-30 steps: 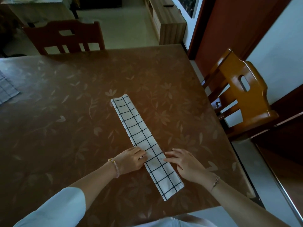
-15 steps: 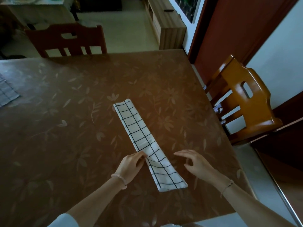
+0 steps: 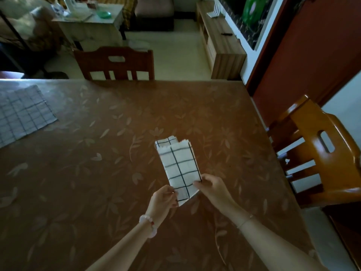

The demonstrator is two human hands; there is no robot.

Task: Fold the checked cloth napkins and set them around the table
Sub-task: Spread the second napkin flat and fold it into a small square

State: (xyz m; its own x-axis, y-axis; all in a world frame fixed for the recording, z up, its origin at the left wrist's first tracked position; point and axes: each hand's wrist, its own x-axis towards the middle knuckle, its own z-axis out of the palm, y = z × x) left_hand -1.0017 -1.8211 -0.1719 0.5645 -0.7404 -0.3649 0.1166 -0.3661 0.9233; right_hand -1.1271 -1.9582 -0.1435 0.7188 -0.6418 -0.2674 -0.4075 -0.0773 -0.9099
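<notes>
Nearby, two bare forearms come in from the lower edge over the brown table, which has a leaf pattern. The left wrist wears a pale bead bracelet and the right wrist a thin chain. The left hand pinches the near left edge of the folded napkin between thumb and fingers. The right hand pinches the near right edge in the same way. The napkin is white with dark checks and makes a short strip that points away from the person, near the middle of the table and a little to the right. Its near end is raised a little above the table between the two hands. At its far end two layers show, and they do not match exactly.

Farther to the left, a second checked napkin lies flat and open at the table edge, well apart from the hands. An orange wooden chair stands on the right side of the table. A dark wooden chair stands at the far side. Behind it are a small pale side table with blurred things on it and a long wooden cabinet.
</notes>
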